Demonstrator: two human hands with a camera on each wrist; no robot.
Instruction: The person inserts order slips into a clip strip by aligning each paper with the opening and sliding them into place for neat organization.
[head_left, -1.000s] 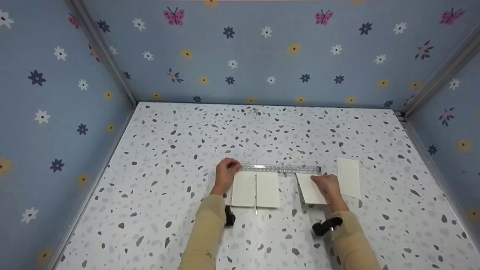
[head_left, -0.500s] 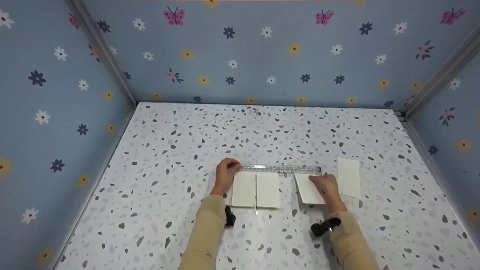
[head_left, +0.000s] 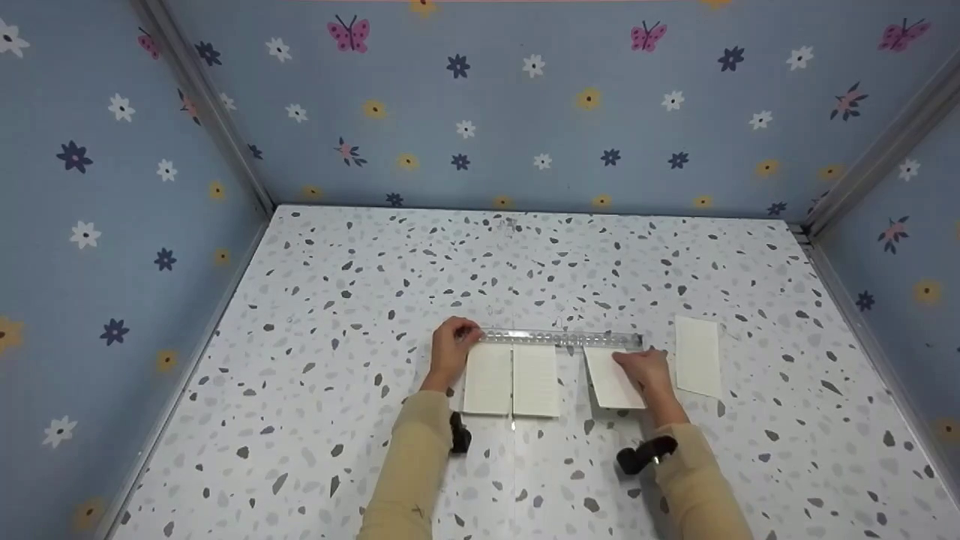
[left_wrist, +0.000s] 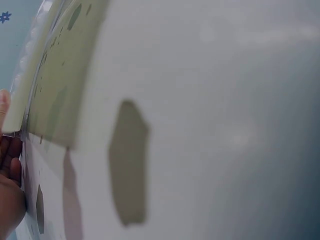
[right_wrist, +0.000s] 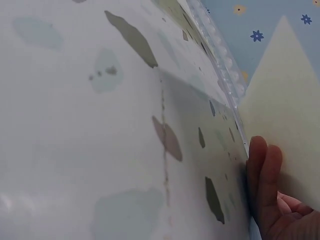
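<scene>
In the head view, my left hand (head_left: 449, 349) pinches the left end of a clear plastic ruler (head_left: 562, 338), which lies crosswise on the table. Two cream paper cards (head_left: 487, 381) lie flat side by side just below the ruler's left half. Thumb and fingers of my right hand (head_left: 649, 375) grip another cream card (head_left: 609, 384) by its right side, near the ruler's right end. That card is tilted, partly raised from the table, as the right wrist view also shows of the card (right_wrist: 285, 95). Only part of the left hand (left_wrist: 10, 185) shows in the left wrist view.
One more cream card (head_left: 697, 356) lies flat to the right of my right hand. The white speckled table (head_left: 360, 300) is bordered by blue flowered walls (head_left: 495, 97) at the back and both sides. A black strap device (head_left: 646, 454) is on my right wrist.
My right hand has slid slightly left along the ruler, bringing its card closer to the two flat ones. The left hand and the ruler stay put.
</scene>
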